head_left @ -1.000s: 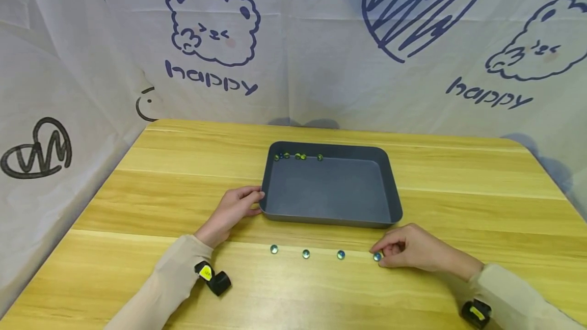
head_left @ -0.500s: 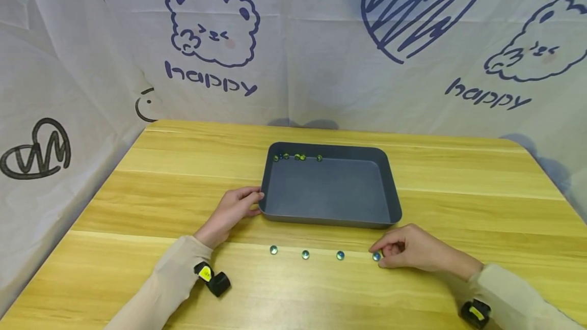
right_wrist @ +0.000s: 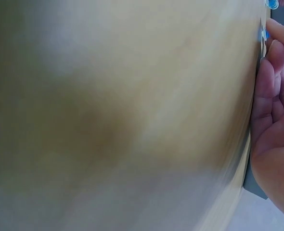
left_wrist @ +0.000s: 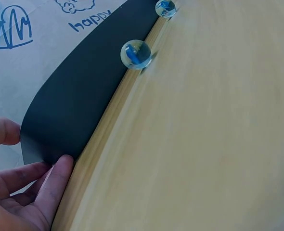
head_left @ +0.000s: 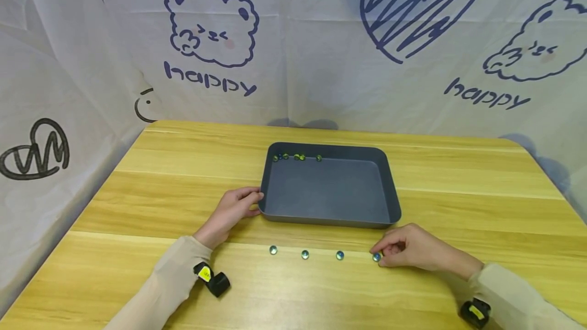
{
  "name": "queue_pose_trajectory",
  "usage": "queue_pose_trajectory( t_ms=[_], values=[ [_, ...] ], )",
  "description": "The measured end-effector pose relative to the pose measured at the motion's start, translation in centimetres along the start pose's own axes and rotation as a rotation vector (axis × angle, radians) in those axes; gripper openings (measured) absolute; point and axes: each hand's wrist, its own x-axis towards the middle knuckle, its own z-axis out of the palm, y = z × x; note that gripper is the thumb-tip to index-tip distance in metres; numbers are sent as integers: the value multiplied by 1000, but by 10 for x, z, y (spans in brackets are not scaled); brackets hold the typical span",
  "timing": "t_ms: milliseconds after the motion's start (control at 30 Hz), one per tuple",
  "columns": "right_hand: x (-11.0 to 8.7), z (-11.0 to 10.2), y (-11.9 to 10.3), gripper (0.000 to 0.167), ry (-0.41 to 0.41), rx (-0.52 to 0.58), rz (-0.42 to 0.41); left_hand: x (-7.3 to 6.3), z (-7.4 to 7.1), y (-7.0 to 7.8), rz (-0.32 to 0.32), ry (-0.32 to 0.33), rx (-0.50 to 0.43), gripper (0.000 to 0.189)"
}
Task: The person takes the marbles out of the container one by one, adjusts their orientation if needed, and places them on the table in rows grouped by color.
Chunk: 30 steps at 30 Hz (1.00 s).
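Observation:
In the head view, my left hand [head_left: 233, 211] holds the left side of a dark grey baking pan [head_left: 330, 220]. Its fingertips meet the pan's rim and lower corner in the left wrist view. Right of the pan's front corner, my right hand [head_left: 415, 248] pinches a clear blue marble [head_left: 376, 257] between thumb and forefinger, low at the table. Three more marbles form a row with it in front of the pan: a left one [head_left: 273, 250], a middle one [head_left: 304, 254] and a bluer one [head_left: 340, 255]. The right wrist view shows the pinched marble only partly.
Several yellow-green marbles [head_left: 299, 157] and a dark blue one [head_left: 281, 156] lie along the pan's back wall, toward its left corner. Everything rests on a wood-grain table [head_left: 481, 187]. White cloth [head_left: 312, 65] with drawings hangs behind and at the left.

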Motion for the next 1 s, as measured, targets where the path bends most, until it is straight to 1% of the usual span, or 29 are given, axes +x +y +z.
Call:
queue_pose_trajectory(
  t_ms=[133,633,1000],
  values=[
    [0,0,0,18,0,-5,-6,0,0,0,0,0,2,43],
    [0,0,-2,20,-2,-10,24,-3,0,2,8,-4,-6,44],
    [0,-1,-3,19,-3,-29,28,-1,0,1,8,-8,-9,43]
  ],
)
